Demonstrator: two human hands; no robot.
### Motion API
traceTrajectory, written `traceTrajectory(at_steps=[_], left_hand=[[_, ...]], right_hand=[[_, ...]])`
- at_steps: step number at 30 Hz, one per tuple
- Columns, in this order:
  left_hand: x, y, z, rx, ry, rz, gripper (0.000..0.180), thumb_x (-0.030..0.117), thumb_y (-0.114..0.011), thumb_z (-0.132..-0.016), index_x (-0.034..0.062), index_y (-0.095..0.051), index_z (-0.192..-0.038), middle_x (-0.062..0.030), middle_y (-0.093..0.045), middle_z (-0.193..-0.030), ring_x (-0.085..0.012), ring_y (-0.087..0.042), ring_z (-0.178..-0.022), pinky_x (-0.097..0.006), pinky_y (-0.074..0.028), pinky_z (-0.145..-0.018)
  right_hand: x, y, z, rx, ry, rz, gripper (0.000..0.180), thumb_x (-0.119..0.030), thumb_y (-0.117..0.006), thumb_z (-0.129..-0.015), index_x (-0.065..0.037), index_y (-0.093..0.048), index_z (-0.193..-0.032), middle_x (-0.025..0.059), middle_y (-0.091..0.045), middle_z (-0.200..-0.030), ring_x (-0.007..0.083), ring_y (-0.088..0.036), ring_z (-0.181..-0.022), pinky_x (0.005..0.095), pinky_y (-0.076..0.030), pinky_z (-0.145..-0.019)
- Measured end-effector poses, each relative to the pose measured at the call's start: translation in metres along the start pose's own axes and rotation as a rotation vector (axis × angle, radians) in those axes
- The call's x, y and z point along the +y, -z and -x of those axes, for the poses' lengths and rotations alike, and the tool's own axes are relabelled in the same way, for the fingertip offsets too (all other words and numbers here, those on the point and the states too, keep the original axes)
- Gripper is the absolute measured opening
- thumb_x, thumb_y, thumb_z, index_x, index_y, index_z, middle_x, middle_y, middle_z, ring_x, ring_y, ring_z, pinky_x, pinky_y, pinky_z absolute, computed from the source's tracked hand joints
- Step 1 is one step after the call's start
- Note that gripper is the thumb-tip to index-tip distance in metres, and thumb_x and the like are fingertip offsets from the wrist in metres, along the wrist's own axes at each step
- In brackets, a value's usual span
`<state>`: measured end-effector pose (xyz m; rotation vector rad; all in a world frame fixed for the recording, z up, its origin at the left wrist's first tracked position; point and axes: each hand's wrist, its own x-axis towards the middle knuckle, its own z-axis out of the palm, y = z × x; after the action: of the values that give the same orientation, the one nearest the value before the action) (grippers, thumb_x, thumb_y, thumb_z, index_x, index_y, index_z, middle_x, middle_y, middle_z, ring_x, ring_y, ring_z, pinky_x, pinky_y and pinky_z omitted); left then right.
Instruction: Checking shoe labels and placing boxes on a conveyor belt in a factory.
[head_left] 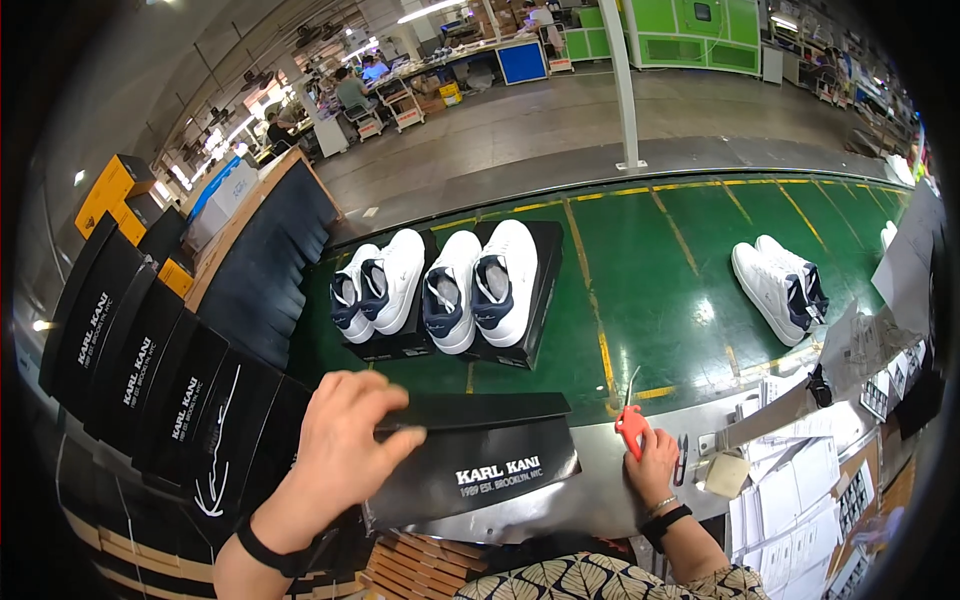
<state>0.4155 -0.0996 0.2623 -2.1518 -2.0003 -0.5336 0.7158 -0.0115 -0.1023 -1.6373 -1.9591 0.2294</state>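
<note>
The black shoebox lid (470,455), flat and glossy with white lettering on its side, lies at the near edge of the bench, and the left hand (345,450) rests on its left end, fingers spread and curled over the top edge, thumb along the side, gripping loosely rather than clamped. To the right of that lid, the right hand (650,465) is closed around the red handle of a small cutter (632,425), its thin tip pointing up and away from the person.

By the look of it, the step in hand is readying a box lid while the tool is kept at the ready (whether it is meant for the lid cannot be told). A next move would call for a firmer hold on the lid.

Beyond the left hand, two pairs of white and navy sneakers (440,285) sit on black boxes on the green conveyor belt (660,290); another pair of sneakers (780,285) lies beyond the right hand. A row of black lids (150,370) stands left of the left hand, and sheets of paper (800,480) lie right of the right.
</note>
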Motion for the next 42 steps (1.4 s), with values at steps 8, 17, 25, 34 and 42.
traceTrajectory(at_steps=[8,17,25,34,42], left_hand=[[-0.034,-0.030,-0.018,0.038,0.298,0.691,0.057,0.025,-0.062,-0.084,-0.0039,-0.037,-0.126,-0.0171,-0.048,-0.118,-0.0233,-0.044,-0.115,-0.035,-0.031,-0.100],[-0.040,-0.033,-0.016,-0.210,0.283,0.592,0.065,0.017,-0.066,-0.074,-0.0008,-0.038,-0.130,-0.0143,-0.045,-0.129,-0.0223,-0.042,-0.120,-0.032,-0.031,-0.100],[-0.015,-0.049,-0.020,-0.156,0.288,0.593,0.051,0.010,-0.057,-0.081,-0.0062,-0.038,-0.126,-0.0195,-0.050,-0.121,-0.0240,-0.047,-0.113,-0.033,-0.033,-0.098],[0.019,-0.091,-0.099,0.064,0.029,0.651,0.041,0.005,-0.057,-0.082,-0.0037,-0.044,-0.120,-0.0163,-0.056,-0.107,-0.0214,-0.054,-0.099,-0.030,-0.040,-0.089],[0.049,-0.135,-0.153,0.107,-0.384,0.445,0.041,0.011,-0.068,-0.075,0.0006,-0.053,-0.111,-0.0165,-0.058,-0.103,-0.0317,-0.058,-0.090,-0.034,-0.047,-0.078]], right_hand=[[0.001,-0.002,0.001,0.034,0.025,-0.005,0.052,-0.014,-0.060,-0.063,-0.006,-0.049,-0.113,0.0134,-0.047,-0.101,0.0332,-0.043,-0.098,0.0443,-0.033,-0.087],[0.012,0.005,-0.001,0.025,-0.039,0.048,0.046,-0.018,-0.060,-0.064,-0.009,-0.050,-0.107,0.0116,-0.047,-0.099,0.0309,-0.043,-0.096,0.0436,-0.032,-0.085],[0.011,0.007,-0.004,0.024,-0.041,0.039,0.044,-0.023,-0.062,-0.064,-0.012,-0.051,-0.105,0.0094,-0.047,-0.098,0.0279,-0.044,-0.095,0.0422,-0.032,-0.086],[0.014,0.015,-0.018,0.033,-0.092,-0.050,0.047,-0.023,-0.062,-0.065,-0.009,-0.051,-0.108,0.0111,-0.048,-0.107,0.0280,-0.044,-0.103,0.0423,-0.032,-0.087],[0.062,0.034,-0.112,0.260,-0.154,-0.153,0.047,-0.009,-0.061,-0.067,-0.002,-0.048,-0.112,0.0187,-0.049,-0.108,0.0360,-0.045,-0.102,0.0427,-0.038,-0.089]])
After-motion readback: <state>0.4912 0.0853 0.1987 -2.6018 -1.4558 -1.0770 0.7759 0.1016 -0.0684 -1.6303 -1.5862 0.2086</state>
